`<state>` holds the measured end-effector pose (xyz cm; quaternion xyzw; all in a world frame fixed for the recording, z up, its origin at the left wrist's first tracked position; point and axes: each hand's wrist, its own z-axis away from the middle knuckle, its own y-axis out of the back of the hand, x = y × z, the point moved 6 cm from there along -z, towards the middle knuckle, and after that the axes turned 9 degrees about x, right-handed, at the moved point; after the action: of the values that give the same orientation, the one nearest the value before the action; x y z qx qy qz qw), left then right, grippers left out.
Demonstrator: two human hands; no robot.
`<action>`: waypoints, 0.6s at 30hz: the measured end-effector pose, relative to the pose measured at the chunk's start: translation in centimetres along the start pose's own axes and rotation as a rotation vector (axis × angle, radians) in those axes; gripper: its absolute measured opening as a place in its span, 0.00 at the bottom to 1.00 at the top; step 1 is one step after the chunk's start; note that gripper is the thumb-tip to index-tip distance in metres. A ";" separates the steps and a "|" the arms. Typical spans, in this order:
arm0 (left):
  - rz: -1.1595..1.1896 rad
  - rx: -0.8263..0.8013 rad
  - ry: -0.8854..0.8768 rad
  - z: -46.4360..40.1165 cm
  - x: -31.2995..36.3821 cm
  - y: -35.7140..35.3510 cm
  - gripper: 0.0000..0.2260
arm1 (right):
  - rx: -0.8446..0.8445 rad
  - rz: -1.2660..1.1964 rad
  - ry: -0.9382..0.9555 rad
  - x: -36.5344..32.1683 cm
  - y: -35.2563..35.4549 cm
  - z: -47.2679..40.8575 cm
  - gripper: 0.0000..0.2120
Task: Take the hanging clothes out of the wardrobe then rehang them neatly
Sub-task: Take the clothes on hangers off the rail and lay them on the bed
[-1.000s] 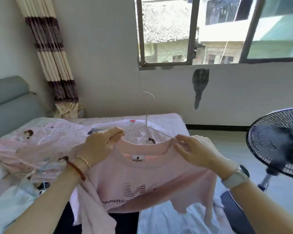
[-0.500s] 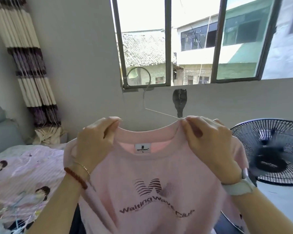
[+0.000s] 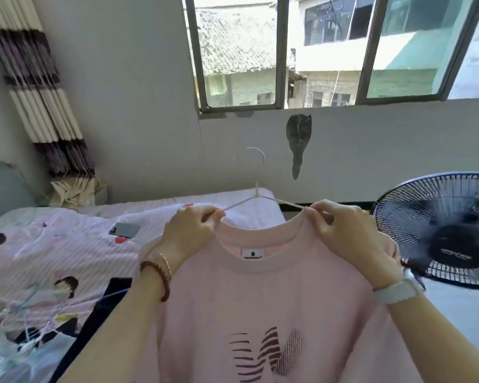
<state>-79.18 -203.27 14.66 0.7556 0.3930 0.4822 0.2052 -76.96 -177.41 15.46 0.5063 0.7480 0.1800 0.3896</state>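
Bright daylight through the window (image 3: 315, 51); wide-angle bending at edges, fan (image 3: 443, 233) blurred

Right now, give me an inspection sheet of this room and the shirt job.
Surface: bed with a pink patterned cover.
Job's things: pink T-shirt on a white hanger, hook upright, held up at the shoulders.
Clutter: phone and dark garment on the bed.
Grippers: left hand and right hand, fingers pinching the collar ends.
Cables: nothing seen.
Surroundings: window, striped curtain, fan to the right.
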 end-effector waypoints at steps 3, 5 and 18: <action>-0.054 -0.286 0.099 1.6 -4.8 -8.5 0.11 | -0.318 0.047 -0.089 5.4 -8.6 3.1 0.12; -0.136 -0.466 0.142 3.7 -8.4 -13.9 0.12 | -0.497 0.077 -0.125 8.5 -13.7 6.7 0.13; -0.361 -0.388 0.356 0.8 -18.8 -30.0 0.24 | -0.581 0.100 -0.338 19.7 -35.6 7.2 0.17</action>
<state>-94.60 -199.88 -17.09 0.5242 0.4511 0.6287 0.3556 -96.99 -175.67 -20.60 0.4329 0.5645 0.3182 0.6267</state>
